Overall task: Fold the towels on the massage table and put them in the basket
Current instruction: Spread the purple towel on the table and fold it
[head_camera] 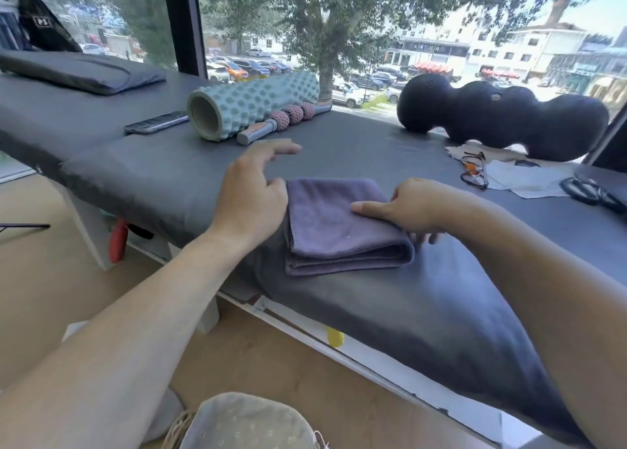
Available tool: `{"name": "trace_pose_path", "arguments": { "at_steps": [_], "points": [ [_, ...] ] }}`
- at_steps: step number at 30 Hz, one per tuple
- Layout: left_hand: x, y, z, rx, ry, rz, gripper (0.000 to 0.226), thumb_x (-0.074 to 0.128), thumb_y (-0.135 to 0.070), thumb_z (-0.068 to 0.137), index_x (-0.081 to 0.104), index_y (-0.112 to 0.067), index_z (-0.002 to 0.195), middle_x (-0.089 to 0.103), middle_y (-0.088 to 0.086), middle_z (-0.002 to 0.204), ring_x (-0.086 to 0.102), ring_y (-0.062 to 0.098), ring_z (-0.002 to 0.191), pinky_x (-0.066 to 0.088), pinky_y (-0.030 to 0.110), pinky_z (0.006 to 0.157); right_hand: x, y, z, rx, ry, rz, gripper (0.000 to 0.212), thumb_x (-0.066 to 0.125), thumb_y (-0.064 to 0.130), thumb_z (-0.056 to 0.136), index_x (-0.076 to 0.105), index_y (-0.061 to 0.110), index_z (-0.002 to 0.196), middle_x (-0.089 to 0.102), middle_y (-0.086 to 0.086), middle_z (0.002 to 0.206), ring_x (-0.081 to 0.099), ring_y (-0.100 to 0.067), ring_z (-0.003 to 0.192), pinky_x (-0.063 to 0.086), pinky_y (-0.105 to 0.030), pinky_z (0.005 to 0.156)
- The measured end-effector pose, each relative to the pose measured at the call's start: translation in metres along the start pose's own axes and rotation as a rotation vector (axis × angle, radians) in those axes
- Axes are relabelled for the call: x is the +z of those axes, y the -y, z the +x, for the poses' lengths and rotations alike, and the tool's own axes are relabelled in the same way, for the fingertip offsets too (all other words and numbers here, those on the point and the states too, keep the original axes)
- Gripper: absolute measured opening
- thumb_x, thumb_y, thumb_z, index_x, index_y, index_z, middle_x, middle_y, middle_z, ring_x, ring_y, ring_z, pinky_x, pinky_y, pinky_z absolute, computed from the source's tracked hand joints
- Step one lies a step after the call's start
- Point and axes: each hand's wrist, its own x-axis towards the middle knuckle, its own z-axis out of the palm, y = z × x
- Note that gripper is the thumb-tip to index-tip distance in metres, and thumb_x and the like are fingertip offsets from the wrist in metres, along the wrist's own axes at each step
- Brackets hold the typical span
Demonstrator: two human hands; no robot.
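Observation:
A purple towel (339, 224), folded into a thick rectangle, lies near the front edge of the dark grey massage table (424, 299). My left hand (252, 194) hovers at the towel's left edge with its fingers spread and relaxed, holding nothing. At the towel's right side, my right hand (403, 207) lays its thumb on top while the fingers curl under the right edge. At the bottom of the view sits a pale cloth-lined basket (244, 421), only partly visible.
A teal foam roller (251, 104), a massage stick with pink balls (285, 121) and a phone (156, 122) lie at the back left. A black peanut-shaped roller (502, 116), glasses (475, 170) and cloths lie at the back right. A dark cushion (81, 71) lies far left.

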Motion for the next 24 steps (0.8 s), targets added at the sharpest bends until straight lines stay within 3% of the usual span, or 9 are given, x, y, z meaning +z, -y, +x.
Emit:
{"name": "trace_pose_path", "arguments": {
  "at_steps": [2,6,9,11,13,16,18,20,24],
  "points": [
    [0.004,-0.009,-0.003,0.113,0.196,0.057,0.048,0.050,-0.012,0.086,0.064,-0.035,0.126,0.054,-0.016,0.144,0.045,-0.007,0.131,0.031,0.016,0.112,0.004,0.001,-0.004,0.001,0.060,0.072,0.090,0.049,0.093,0.066,0.069,0.006,0.081,0.071,-0.009,0.065,0.067,-0.021,0.051,0.044,-0.024,0.050],
    [0.025,-0.007,-0.020,0.077,0.694,0.543,0.057,0.035,-0.053,0.103,0.027,-0.036,0.156,0.015,-0.012,0.168,0.004,0.007,0.155,0.002,0.044,0.126,0.011,-0.002,-0.006,-0.059,0.079,0.424,0.071,0.078,0.071,0.064,0.067,0.005,0.089,0.061,-0.004,0.068,0.056,-0.019,0.053,0.044,-0.021,0.046],
    [0.023,-0.012,-0.021,0.041,0.586,0.490,0.064,0.042,-0.060,0.098,0.031,-0.035,0.156,0.029,-0.012,0.163,0.022,0.009,0.151,0.015,0.041,0.124,0.013,-0.006,-0.007,-0.134,0.046,0.640,0.051,0.091,0.042,0.066,0.060,0.014,0.095,0.065,0.000,0.081,0.062,-0.017,0.068,0.052,-0.023,0.052],
    [0.014,-0.022,-0.014,0.039,0.329,0.379,0.065,0.050,-0.065,0.088,0.047,-0.035,0.146,0.054,-0.012,0.147,0.046,0.010,0.137,0.027,0.044,0.119,0.008,-0.014,-0.011,-0.216,-0.024,0.770,0.057,0.093,0.026,0.066,0.057,0.019,0.109,0.074,-0.004,0.097,0.072,-0.024,0.088,0.060,-0.037,0.077],
    [0.004,-0.030,-0.005,0.010,0.158,0.263,0.071,0.056,-0.071,0.077,0.050,-0.039,0.141,0.060,-0.015,0.137,0.050,0.007,0.132,0.032,0.042,0.116,-0.006,-0.022,-0.021,-0.360,-0.035,0.952,0.058,0.086,0.005,0.073,0.057,0.019,0.121,0.077,-0.010,0.100,0.074,-0.030,0.094,0.061,-0.042,0.084],
    [-0.009,-0.037,0.002,-0.134,0.352,-0.175,0.075,0.076,-0.067,0.070,0.056,-0.038,0.137,0.063,-0.017,0.135,0.055,0.001,0.128,0.043,0.035,0.110,-0.029,-0.029,-0.034,-0.540,0.023,1.176,0.060,0.076,-0.010,0.076,0.059,0.015,0.128,0.077,-0.013,0.101,0.074,-0.026,0.092,0.061,-0.034,0.079],
    [-0.007,-0.043,-0.002,-0.280,0.512,-0.493,0.050,0.077,-0.047,0.078,0.069,-0.022,0.120,0.075,-0.006,0.118,0.070,0.009,0.111,0.055,0.031,0.095,-0.033,-0.032,-0.033,-0.540,0.061,1.207,0.064,0.074,-0.013,0.076,0.059,0.015,0.131,0.075,-0.015,0.106,0.074,-0.026,0.095,0.061,-0.034,0.081],
    [0.003,-0.046,-0.008,-0.422,0.514,-0.617,0.032,0.070,-0.034,0.081,0.075,-0.011,0.104,0.079,0.004,0.104,0.075,0.016,0.094,0.060,0.029,0.080,-0.029,-0.033,-0.026,-0.475,0.091,1.203,0.066,0.075,-0.013,0.076,0.058,0.017,0.133,0.073,-0.017,0.114,0.073,-0.028,0.100,0.061,-0.036,0.084],
    [0.023,-0.037,-0.010,-0.563,0.392,-0.635,0.025,0.068,-0.025,0.093,0.073,-0.004,0.107,0.078,0.011,0.104,0.075,0.024,0.097,0.060,0.035,0.084,-0.009,-0.035,-0.006,-0.280,0.074,1.364,0.062,0.082,0.003,0.077,0.057,0.015,0.133,0.072,-0.014,0.116,0.074,-0.022,0.098,0.061,-0.030,0.079]
  ]
}}
